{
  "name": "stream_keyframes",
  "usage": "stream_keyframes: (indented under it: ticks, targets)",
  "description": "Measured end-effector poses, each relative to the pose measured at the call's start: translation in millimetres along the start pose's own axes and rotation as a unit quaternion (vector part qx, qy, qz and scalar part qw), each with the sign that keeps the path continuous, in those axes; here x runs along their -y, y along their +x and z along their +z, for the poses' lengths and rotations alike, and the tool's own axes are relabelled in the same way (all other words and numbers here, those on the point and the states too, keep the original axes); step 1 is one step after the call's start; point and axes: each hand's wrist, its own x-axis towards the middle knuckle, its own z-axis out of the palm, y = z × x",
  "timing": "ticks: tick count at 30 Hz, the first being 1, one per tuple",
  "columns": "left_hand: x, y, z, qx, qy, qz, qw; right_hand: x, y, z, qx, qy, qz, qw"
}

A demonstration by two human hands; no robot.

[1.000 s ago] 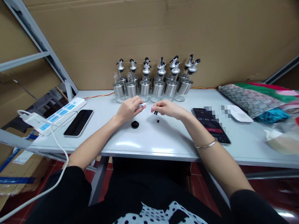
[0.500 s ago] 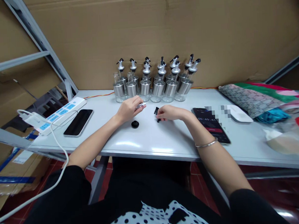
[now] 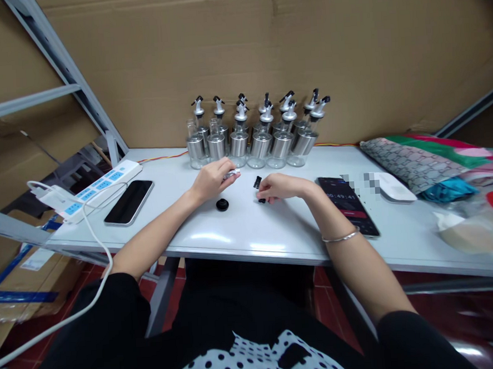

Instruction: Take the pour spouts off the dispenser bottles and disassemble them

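My left hand (image 3: 213, 180) rests on the white table (image 3: 249, 234) and pinches a small silver spout part (image 3: 232, 175) between its fingertips. My right hand (image 3: 280, 186) lies low on the table a little to the right, its fingers closed on a small black plastic piece (image 3: 257, 181), with another black bit (image 3: 262, 200) touching the table under the fingers. A round black cap (image 3: 222, 205) lies on the table between the two hands, nearer the left one.
Several steel-sleeved glass dispenser bottles (image 3: 261, 144) with pour spouts stand in a row against the cardboard wall. A dark phone (image 3: 129, 201) and a white power strip (image 3: 98, 189) lie left. A lit phone (image 3: 348, 205), a white pad (image 3: 392, 186) and folded cloths (image 3: 420, 162) lie right.
My right hand has dropped from just above the table down onto it, over the small black bit, still holding the black piece. My left hand has stayed in place.
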Motion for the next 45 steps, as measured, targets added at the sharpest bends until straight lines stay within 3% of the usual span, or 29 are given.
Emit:
stream_keyframes:
  ticks: [6,10,21,26,32,39,45]
  targets:
    - [0.0,0.1,0.0,0.013,-0.010,-0.015,1.000,-3.2,2.1,3.2,0.011,0.144,0.004,0.990]
    - [-0.5,0.0,-0.5,0.014,-0.019,-0.020,1.000,-7.9,7.3,5.1,0.007,0.171,-0.009,0.985]
    - [-0.2,0.6,-0.4,0.003,-0.009,-0.010,1.000,1.2,11.4,10.3,-0.067,0.133,-0.021,0.989]
    - [-0.2,0.4,-0.6,0.006,-0.007,-0.011,1.000,1.5,8.1,8.8,-0.034,0.139,-0.013,0.990]
    - [-0.4,0.5,-0.8,0.018,-0.009,-0.021,1.000,-3.5,10.0,6.1,-0.058,0.124,0.000,0.991]
    - [-1.1,0.2,-0.8,0.015,-0.020,-0.017,1.000,-2.5,7.5,5.7,-0.011,0.096,-0.013,0.995]
    - [0.1,-0.7,0.8,0.021,-0.010,-0.019,1.000,-6.5,6.9,2.4,-0.020,0.088,-0.012,0.996]
